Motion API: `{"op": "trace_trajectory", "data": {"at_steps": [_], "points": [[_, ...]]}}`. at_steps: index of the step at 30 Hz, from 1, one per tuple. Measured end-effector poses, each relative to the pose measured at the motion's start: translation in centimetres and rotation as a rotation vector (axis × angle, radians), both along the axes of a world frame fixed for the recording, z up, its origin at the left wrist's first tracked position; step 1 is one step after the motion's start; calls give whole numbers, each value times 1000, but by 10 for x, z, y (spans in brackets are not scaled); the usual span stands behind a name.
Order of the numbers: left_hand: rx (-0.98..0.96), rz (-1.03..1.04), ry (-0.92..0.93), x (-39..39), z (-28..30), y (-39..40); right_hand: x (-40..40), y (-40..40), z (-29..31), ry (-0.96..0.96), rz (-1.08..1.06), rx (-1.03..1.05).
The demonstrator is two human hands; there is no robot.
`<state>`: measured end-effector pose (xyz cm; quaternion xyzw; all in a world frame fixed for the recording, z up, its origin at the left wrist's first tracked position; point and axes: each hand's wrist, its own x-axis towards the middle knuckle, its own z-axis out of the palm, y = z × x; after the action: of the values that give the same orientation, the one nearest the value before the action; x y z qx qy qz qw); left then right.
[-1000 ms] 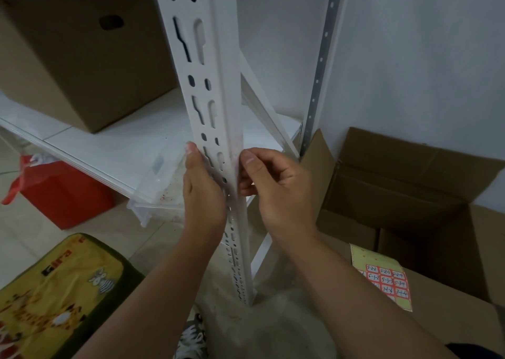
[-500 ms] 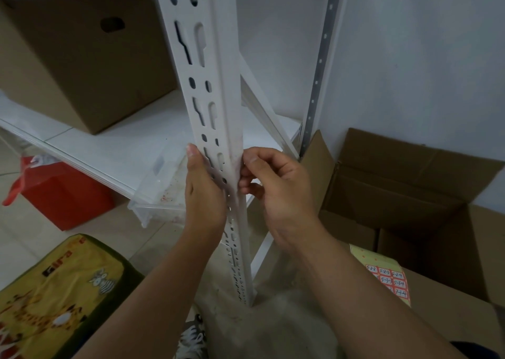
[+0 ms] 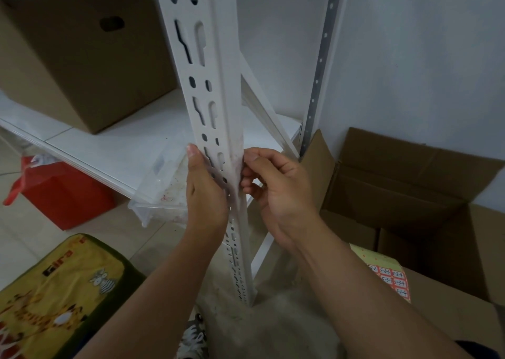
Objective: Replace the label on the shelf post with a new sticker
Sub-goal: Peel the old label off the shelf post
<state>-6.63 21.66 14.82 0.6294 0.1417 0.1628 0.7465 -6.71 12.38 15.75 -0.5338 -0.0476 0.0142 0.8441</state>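
Head view, sticker sheet (image 3: 390, 275) numbered 5-2-4

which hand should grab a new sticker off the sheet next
Probably the right hand: the sticker sheet lies on the box on its side, while the left hand rests flat against the post.

The post (image 3: 216, 91) is cut off by the top edge, and its middle part is covered by the left hand (image 3: 206, 192). Where the right hand (image 3: 278, 194) touches the post, the fingertips hide the surface, so a label there cannot be seen. Right of the post, the sticker sheet (image 3: 390, 274) is half hidden behind the right forearm; its writing is too small to read. Left of the post, the box (image 3: 68, 66) is cut by the top and left edges.
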Motion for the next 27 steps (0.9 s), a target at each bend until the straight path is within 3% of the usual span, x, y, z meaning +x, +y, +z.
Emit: {"op": "trace_trajectory", "data": {"at_steps": [18, 27], "points": [[38, -48, -46, -1, 0, 3, 2, -3, 2, -36, 0, -47], [31, -50, -51, 0, 1, 1, 7, -5, -1, -584, -310, -881]]}}
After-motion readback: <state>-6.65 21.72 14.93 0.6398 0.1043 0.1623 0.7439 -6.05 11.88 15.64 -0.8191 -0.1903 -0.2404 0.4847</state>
